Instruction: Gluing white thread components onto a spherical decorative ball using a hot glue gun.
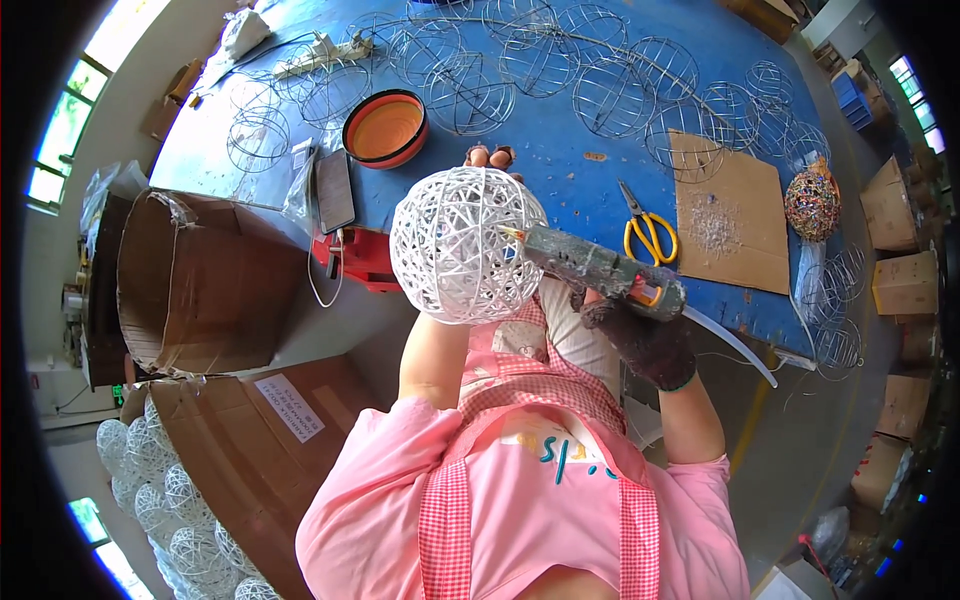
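A white ball (pixel 467 245) of openwork, like string wound over a round frame, is in front of my chest at the table's near edge. My left hand (pixel 490 158) grips it from behind; only its fingertips show past the top, the rest hidden by the ball. In a dark glove, my right hand (pixel 642 345) is closed around a grimy glue gun (pixel 585 262). The gun's nozzle meets the ball's right side in the picture; whether it touches I cannot tell. A pale glue stick (pixel 735 345) trails from the gun's back end.
On the blue table (pixel 560 190) lie yellow-handled snips (pixel 650 235), a cardboard sheet (pixel 735 215) with clear scraps, an orange bowl (pixel 385 130), a phone (pixel 334 190) and several wire ball frames (pixel 540 55). At left stand cardboard boxes (pixel 235 290) beside several white balls (pixel 185 500).
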`<state>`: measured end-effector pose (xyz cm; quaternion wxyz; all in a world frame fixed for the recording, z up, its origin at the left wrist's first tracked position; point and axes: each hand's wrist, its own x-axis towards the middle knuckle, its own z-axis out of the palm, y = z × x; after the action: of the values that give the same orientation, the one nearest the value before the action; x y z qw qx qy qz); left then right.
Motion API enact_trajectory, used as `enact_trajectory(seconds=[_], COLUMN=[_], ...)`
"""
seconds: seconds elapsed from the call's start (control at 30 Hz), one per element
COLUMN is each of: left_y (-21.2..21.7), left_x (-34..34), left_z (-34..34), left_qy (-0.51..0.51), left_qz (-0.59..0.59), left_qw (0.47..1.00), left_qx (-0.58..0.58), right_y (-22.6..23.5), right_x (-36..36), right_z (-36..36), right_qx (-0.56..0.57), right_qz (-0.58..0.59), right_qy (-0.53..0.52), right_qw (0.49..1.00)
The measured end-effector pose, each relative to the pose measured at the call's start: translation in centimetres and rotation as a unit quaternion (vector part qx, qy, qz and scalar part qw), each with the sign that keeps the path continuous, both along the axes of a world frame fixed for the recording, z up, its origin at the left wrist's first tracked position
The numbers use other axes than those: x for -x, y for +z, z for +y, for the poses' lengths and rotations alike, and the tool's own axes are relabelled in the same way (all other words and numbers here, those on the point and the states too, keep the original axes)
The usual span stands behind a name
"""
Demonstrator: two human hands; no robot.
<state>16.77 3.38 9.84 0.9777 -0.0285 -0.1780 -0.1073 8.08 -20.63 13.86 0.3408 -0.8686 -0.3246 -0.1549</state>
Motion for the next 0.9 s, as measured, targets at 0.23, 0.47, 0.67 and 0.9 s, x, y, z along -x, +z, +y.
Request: enact_trajectory(seconds=[0.23, 0.47, 0.67, 0.9], left_y=[-0.5, 0.0, 0.1, -0.7], left_x=[-0.2, 0.6, 0.7, 0.1], left_z=[-0.4, -0.1, -0.4, -0.8], left_qy=[0.003, 0.038, 0.087, 0.098], left_qz=[-0.01, 0.02, 0.072, 0.032], left_qw=[1.0, 0.999, 0.988, 0.991], left_qx=[0.005, -0.032, -0.101, -0.091], right_y=[3.1, 3.3, 4.4, 6.8], right_x=[-1.3, -0.3, -0.6, -1.3], right_z=[1.4, 0.9, 2.4, 2.8], right_qx=[-0.206, -0.22, -0.194, -0.114], right_qz=[0.183, 0.275, 0.126, 0.089], right_qy=[0.079, 0.086, 0.093, 0.106], right_qw=[0.958, 0.932, 0.969, 0.984])
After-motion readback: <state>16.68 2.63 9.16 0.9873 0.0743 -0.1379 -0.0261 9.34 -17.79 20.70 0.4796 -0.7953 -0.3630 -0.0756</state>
